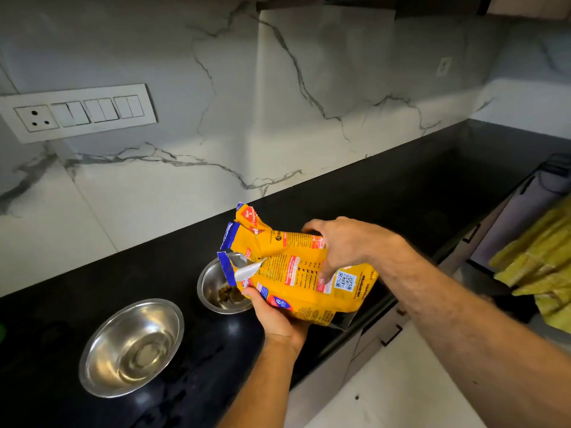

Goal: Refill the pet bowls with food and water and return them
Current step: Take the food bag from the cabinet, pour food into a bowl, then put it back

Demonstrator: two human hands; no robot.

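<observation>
Two steel bowls sit on the black countertop (401, 193): the far bowl (216, 285) holds only a little kibble beneath the tilted yellow pet-food bag (296, 273), gripped by left hand (275, 316) and right hand (343, 245), the near bowl (131, 347) looks unfilled, and nothing obstructs pouring.

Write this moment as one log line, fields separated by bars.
step: pouring food | left hand and right hand: hold food bag | far bowl: some kibble | near bowl: no kibble
</observation>
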